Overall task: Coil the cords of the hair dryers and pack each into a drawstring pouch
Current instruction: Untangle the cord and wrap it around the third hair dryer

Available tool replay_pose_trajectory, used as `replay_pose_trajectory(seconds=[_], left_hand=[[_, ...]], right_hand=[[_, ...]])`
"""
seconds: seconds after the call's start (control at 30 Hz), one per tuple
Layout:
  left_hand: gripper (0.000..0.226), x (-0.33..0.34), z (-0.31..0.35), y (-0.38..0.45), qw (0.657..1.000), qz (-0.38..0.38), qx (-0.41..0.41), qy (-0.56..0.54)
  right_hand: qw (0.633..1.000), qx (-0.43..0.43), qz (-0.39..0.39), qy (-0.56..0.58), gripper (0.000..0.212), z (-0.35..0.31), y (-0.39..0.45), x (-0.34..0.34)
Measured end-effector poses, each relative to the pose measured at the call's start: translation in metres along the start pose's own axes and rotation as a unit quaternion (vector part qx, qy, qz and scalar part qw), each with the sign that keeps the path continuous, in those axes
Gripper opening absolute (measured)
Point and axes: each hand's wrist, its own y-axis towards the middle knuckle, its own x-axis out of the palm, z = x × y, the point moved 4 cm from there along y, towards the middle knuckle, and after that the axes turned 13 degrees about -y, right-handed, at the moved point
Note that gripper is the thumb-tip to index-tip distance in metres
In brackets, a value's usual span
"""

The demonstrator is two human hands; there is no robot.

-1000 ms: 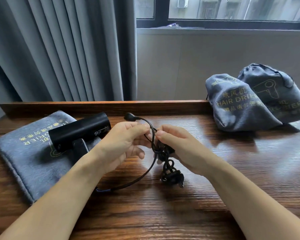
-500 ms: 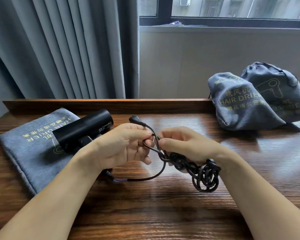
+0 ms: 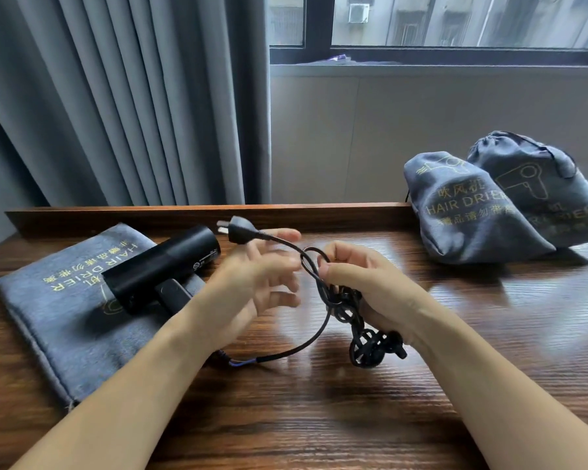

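A black hair dryer (image 3: 163,266) lies on a flat grey drawstring pouch (image 3: 58,307) at the left of the wooden table (image 3: 319,418). Its black cord (image 3: 319,330) runs from under my left forearm up to my hands. My right hand (image 3: 364,286) grips the chained, bunched part of the cord, which hangs down to a tangle (image 3: 370,347) above the table. My left hand (image 3: 255,286) is blurred, fingers spread, just left of the cord loop. The plug (image 3: 240,228) sticks up above my left hand's fingers.
Two stuffed grey pouches (image 3: 472,212) marked HAIR DRIER lean together at the back right. A raised wooden ledge (image 3: 197,215) borders the table's far edge. Grey curtains (image 3: 116,96) and a window wall stand behind.
My left hand has let go of the cord and spread its fingers. The plug end has swung up and left. My right hand still holds the bunched cord.
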Motion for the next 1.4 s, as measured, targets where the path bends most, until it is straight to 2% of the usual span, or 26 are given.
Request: replay_pose_trajectory(seconds=[0.07, 0.13, 0.23, 0.33, 0.43, 0.57, 0.77, 0.9, 0.93, 1.07, 1.27, 1.4], left_hand=[[0.034, -0.006, 0.011, 0.001, 0.997, 0.032, 0.030, -0.058], [0.016, -0.009, 0.018, 0.001, 0.994, 0.055, 0.070, -0.064], [0.015, -0.010, 0.020, 0.000, 0.987, 0.049, 0.139, 0.066], [0.024, -0.011, 0.018, 0.000, 0.955, 0.007, 0.180, 0.237], [0.021, -0.009, 0.016, -0.001, 0.928, -0.043, 0.175, 0.325], [0.026, -0.009, 0.011, -0.001, 0.932, -0.072, 0.137, 0.328], [0.034, -0.008, -0.010, -0.001, 0.908, -0.102, 0.043, 0.404], [0.071, -0.001, -0.011, -0.006, 0.878, -0.101, 0.047, 0.465], [0.074, 0.001, -0.009, -0.007, 0.876, -0.093, 0.052, 0.470], [0.052, 0.007, -0.006, -0.008, 0.891, -0.085, 0.081, 0.438], [0.032, 0.005, -0.005, -0.007, 0.948, -0.069, 0.074, 0.302], [0.045, 0.005, -0.007, -0.003, 0.973, -0.047, 0.063, 0.218]], right_hand=[[1.000, 0.009, 0.003, -0.015, 0.010, 0.003, 0.001, -0.002], [0.999, 0.019, -0.001, -0.026, 0.012, 0.003, 0.000, -0.003], [0.996, 0.023, 0.003, -0.090, 0.016, -0.002, -0.006, -0.004], [0.985, 0.024, -0.001, -0.173, 0.018, -0.003, -0.009, -0.003], [0.976, 0.041, 0.013, -0.211, 0.021, -0.001, -0.009, -0.001], [0.976, 0.048, 0.028, -0.211, 0.023, 0.000, -0.008, -0.006], [0.982, -0.024, 0.025, -0.185, 0.023, -0.005, -0.003, -0.002], [0.986, -0.044, 0.057, -0.151, 0.033, -0.001, -0.004, -0.009], [0.987, -0.042, 0.056, -0.146, 0.034, 0.000, -0.004, -0.011], [0.986, -0.045, 0.056, -0.147, 0.030, -0.001, -0.005, -0.012], [0.994, -0.039, 0.038, -0.091, 0.029, -0.003, -0.007, -0.012], [0.993, -0.045, 0.039, -0.097, 0.025, -0.004, -0.007, -0.006]])
